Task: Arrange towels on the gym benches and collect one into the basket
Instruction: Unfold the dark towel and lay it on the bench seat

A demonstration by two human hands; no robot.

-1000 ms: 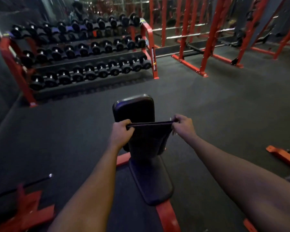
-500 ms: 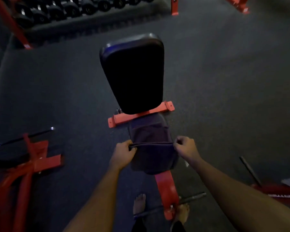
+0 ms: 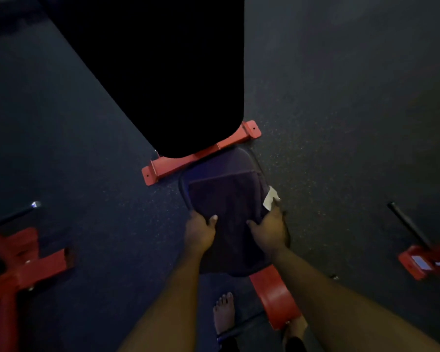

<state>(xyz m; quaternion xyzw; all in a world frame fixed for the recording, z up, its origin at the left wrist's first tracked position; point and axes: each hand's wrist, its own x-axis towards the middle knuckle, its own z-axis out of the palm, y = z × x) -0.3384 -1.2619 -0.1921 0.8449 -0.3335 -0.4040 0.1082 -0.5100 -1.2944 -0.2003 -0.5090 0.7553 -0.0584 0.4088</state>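
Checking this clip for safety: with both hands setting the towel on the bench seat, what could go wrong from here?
The white tag of the towel pokes past the right edge of the seat by the right hand, so the towel may lie skewed and slip off once that hand and the left hand let go. A bare foot stands close to the red frame and a floor bar; stepping back could stub toes.

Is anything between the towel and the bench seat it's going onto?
Nothing visible. The towel already lies flat on the seat pad, with the left hand and right hand holding its side edges.
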